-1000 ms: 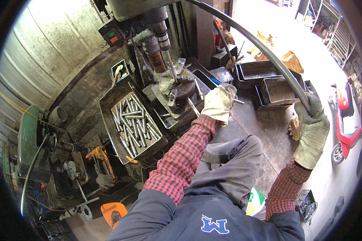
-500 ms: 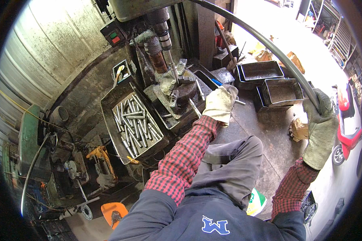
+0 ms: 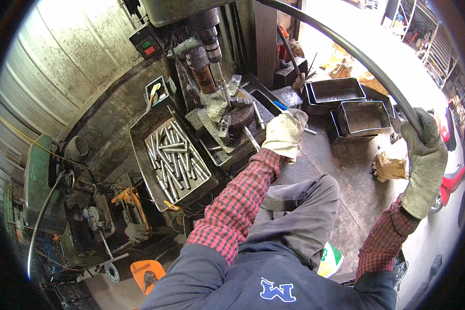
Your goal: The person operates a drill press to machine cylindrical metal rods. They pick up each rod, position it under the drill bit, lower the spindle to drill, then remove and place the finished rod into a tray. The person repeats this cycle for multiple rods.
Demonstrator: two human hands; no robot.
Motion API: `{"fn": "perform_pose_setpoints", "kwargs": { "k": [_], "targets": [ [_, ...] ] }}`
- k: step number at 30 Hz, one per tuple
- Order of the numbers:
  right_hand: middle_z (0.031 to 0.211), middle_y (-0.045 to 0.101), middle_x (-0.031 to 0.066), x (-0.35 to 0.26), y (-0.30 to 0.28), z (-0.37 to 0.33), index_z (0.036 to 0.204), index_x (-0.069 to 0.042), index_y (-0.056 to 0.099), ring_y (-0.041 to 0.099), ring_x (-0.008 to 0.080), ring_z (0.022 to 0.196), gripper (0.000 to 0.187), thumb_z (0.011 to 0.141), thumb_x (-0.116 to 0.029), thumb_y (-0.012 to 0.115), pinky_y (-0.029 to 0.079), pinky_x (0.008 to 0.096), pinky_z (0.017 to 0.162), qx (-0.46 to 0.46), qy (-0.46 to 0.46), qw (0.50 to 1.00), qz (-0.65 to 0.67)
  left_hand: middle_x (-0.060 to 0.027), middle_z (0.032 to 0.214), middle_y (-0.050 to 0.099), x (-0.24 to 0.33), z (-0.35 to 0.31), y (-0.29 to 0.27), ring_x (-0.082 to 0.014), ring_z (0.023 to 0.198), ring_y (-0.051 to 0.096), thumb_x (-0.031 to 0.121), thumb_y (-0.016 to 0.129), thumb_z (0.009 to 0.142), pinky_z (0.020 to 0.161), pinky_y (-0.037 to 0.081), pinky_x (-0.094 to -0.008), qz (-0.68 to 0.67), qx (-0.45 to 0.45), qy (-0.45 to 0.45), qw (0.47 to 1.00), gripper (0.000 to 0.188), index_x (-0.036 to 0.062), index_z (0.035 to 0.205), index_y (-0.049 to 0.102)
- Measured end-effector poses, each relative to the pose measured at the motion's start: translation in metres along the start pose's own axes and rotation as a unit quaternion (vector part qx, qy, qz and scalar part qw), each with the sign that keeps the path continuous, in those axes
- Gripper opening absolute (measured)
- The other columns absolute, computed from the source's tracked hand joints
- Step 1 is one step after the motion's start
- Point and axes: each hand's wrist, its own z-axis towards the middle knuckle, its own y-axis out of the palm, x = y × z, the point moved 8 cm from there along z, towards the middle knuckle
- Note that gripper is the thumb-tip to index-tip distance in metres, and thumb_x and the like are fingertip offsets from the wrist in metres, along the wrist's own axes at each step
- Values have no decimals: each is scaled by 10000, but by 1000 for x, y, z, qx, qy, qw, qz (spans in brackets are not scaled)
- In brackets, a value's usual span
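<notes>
My right hand point(image 3: 424, 160), in a grey-white glove, is closed round the end of a long curved dark lever point(image 3: 346, 44) that runs up to the drill press. Also gloved, my left hand point(image 3: 284, 135) is closed beside the round fixture point(image 3: 236, 116) on the press table. A short bright metal rod point(image 3: 310, 132) sticks out on the right side of that glove; the fingers hide the rest of it. Next to the glove lies a blue stick-like thing point(image 3: 280, 105). The drill chuck point(image 3: 211, 46) holds a drill bit point(image 3: 222, 80) that points down into the fixture.
On the left a metal tray point(image 3: 138, 150) holds several loose steel rods point(image 3: 176, 160). Dark metal boxes point(image 3: 364, 116) stand at the right. A switch box point(image 3: 146, 44) hangs beside the press. An orange seat point(image 3: 145, 274) shows at lower left, a paper-wrapped bundle point(image 3: 390, 164) at right.
My right hand has moved outward to the right, and the lever end has swung with it. The left hand has shifted only slightly.
</notes>
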Motion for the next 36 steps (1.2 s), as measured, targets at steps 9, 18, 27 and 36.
{"fn": "perform_pose_setpoints", "kwargs": {
  "k": [9, 18, 27, 36],
  "targets": [
    [1091, 818, 23, 1, -10, 11, 1375, 6, 760, 701, 71, 908, 421, 971, -47, 869, 590, 254, 812, 21, -23, 999, -37, -217, 957, 807, 1, 0, 0, -438, 961, 782, 480, 601, 1121, 869, 622, -517, 2, -20, 1, 1000, 455, 74, 1071, 798],
    [1214, 825, 75, 16, -21, 31, 1405, 4, 739, 759, 122, 1029, 461, 968, -57, 874, 622, 278, 932, -12, -23, 999, 46, -240, 992, 810, 1, -2, -5, -439, 969, 787, 497, 631, 1099, 875, 629, -510, -9, -21, -33, 999, 461, 71, 1099, 807],
    [1374, 777, 110, 9, -41, 54, 1435, 2, 715, 726, 158, 1217, 487, 970, -31, 856, 612, 310, 1067, -4, -141, 988, -62, -196, 1008, 816, -9, 1, 8, -423, 967, 787, 449, 655, 1091, 865, 629, -495, -8, -20, -5, 1000, 377, 102, 1109, 803],
    [1408, 757, 91, -4, -49, 68, 1455, -30, 701, 715, 164, 1251, 485, 998, -104, 844, 610, 306, 1074, -1, -201, 974, -106, -180, 1035, 817, -6, 3, 10, -414, 997, 784, 452, 656, 1099, 880, 628, -482, 26, -33, 24, 999, 369, 113, 1113, 800]
  ]
}}
